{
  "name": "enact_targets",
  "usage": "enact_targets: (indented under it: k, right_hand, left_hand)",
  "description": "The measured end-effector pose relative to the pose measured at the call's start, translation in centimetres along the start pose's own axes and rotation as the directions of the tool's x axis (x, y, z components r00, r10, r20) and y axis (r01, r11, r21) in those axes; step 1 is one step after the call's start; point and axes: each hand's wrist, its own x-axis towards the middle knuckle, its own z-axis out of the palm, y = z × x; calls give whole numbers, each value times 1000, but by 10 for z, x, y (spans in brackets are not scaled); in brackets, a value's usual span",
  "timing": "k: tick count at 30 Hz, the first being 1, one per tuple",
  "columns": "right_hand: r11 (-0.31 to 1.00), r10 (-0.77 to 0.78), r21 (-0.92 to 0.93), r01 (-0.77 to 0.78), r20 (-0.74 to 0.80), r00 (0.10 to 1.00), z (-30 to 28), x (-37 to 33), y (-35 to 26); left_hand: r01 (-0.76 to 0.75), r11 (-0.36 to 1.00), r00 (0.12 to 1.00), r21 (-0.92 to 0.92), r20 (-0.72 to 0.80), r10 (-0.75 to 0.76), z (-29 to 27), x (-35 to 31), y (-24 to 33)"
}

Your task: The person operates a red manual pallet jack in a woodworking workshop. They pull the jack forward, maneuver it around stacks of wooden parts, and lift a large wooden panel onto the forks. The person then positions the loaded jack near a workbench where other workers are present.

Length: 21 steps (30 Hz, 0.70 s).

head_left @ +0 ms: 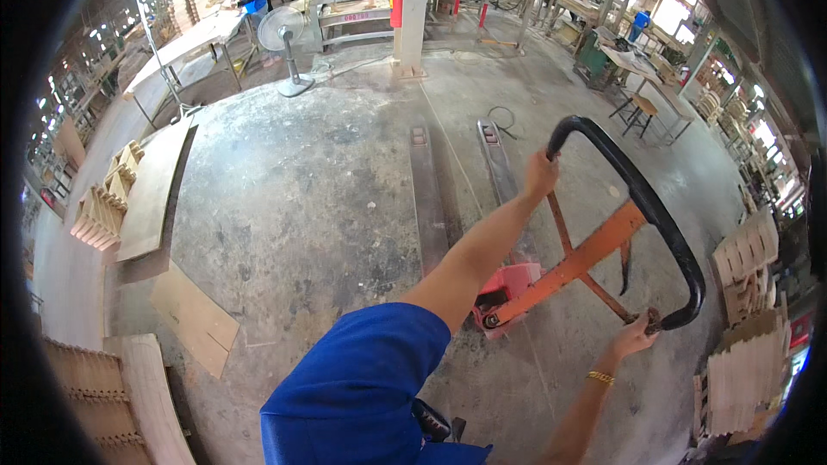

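While the big grey concrete floor [310, 207] spreads out all around, a pallet jack [517, 284] stands on it right in front of the person. Its two long flat forks [429, 198] lie low on the floor and point away, toward a tall post [413, 9]. Its orange bar [586, 258] leans back from the red pump part [508, 288] up to a black loop handle [642, 207].

Long wooden boards [155, 189] lie on the floor at the left, with stacks of small wood pieces [108, 202] just beside them. More wood stacks [745, 327] stand at the right. A standing fan [284, 43] is far off, near a long bench [185, 47].

A blue sleeve [362, 387] covers the left arm. The left hand [540, 174] is closed tight around the top end of the black handle. The right hand [635, 336], with a gold bracelet [600, 376] on its wrist, is curled shut around the bottom end of the same handle.
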Motion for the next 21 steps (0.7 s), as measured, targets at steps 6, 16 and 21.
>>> enact_targets:
  k: [6, 16, 21]
  right_hand:
    - [994, 19, 111, -10, -88, 996, 63, 75, 79]
    - [989, -65, 133, 57, 50, 997, 46, 305, 208]
    - [999, -40, 10, 39, 75, 996, 60, 394, 276]
  left_hand:
    - [-107, 994, 994, 28, -21, 108, 111, 85, -41]
    - [-83, 989, 993, 125, -72, 93, 339, 107, -39]
    - [-166, 983, 979, 82, -107, 174, 431, 150, -67]
